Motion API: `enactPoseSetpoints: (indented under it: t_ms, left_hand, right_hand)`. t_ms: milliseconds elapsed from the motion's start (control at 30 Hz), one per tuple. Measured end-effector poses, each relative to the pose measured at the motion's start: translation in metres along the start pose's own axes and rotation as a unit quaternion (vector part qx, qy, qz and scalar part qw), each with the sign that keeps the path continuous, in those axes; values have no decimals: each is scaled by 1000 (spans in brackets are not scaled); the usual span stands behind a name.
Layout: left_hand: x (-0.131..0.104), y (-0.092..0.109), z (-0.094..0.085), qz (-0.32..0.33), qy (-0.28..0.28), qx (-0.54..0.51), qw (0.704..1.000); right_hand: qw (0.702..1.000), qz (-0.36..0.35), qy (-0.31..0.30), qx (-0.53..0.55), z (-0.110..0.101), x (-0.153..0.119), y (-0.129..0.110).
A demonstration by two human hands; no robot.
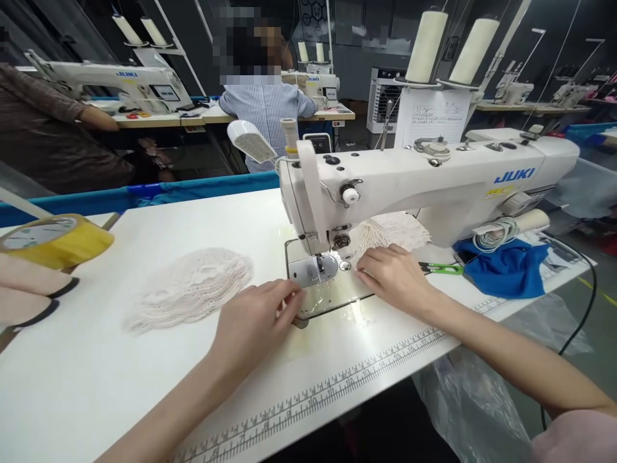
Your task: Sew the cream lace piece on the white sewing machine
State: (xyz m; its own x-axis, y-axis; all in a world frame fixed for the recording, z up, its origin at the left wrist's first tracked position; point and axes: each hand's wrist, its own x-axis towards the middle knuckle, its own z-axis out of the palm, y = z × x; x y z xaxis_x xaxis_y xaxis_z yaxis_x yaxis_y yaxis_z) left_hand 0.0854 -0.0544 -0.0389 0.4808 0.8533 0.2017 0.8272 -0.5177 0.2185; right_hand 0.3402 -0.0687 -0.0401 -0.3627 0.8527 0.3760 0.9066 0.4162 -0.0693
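Observation:
A white sewing machine (424,173) stands on the white table, its needle area over a metal plate (313,270). My left hand (255,315) lies at the plate's left front corner, fingers curled together; whatever is between them is hidden. To the right of the needle, my right hand (393,276) has its fingers bent and pressed together beside the plate, and nothing they hold can be made out. Behind it lies a pile of pale lace (398,230). Another stack of pale lace pieces (193,286) spreads on the table left of the machine.
Yellow tape (62,241) and beige pieces with black edges (29,289) lie at the left. Green-handled snips (441,269) and blue cloth (511,267) are at the right. A ruler strip (337,392) runs along the front edge. Two people sit beyond.

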Motion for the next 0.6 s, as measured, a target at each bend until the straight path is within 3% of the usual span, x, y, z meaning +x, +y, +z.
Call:
enactPoseSetpoints:
  t_ms: [100, 200, 300, 600]
  left_hand:
    - [-2, 4, 12, 30, 39, 3, 999]
    - [-7, -1, 18, 59, 78, 3, 995]
    - [-10, -5, 20, 72, 101, 1, 992]
    - [-10, -4, 22, 69, 115, -5, 991]
  right_hand:
    - [999, 3, 42, -4, -2, -4, 13]
    - [992, 73, 102, -22, -10, -2, 39]
    - [987, 121, 101, -18, -14, 5, 57]
    - [961, 226, 117, 110, -1, 31, 75]
